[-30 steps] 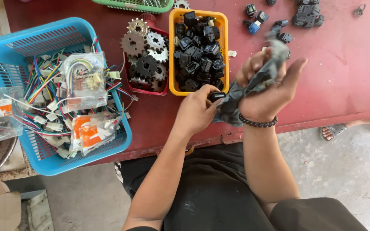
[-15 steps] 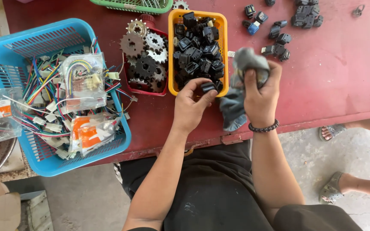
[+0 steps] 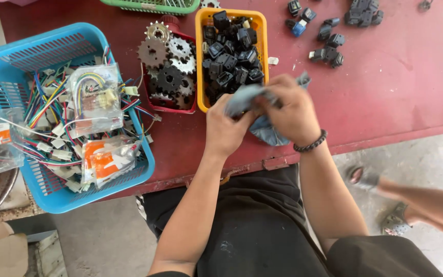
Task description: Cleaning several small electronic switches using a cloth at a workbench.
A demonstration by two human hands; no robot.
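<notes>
Both of my hands work a grey-blue cloth (image 3: 266,129) over the front part of a red table (image 3: 401,87). My left hand (image 3: 225,128) pinches one end of the cloth near the yellow bin (image 3: 201,61). My right hand (image 3: 293,110), with a dark bead bracelet at the wrist, closes over the cloth's other side; whatever lies inside the cloth is hidden. The yellow bin holds several small black plastic parts (image 3: 232,56).
A red tray (image 3: 147,95) of metal sprockets (image 3: 167,77) stands left of the yellow bin. A blue basket (image 3: 6,56) with coloured wire harnesses (image 3: 73,110) sits at the table's left. Loose black parts (image 3: 329,43) lie at the back right. Another person's sandalled feet (image 3: 365,177) are on the floor to the right.
My hands moved left and lower with the cloth, from beside the yellow bin to just in front of it. Another person's feet stepped further into view on the right.
</notes>
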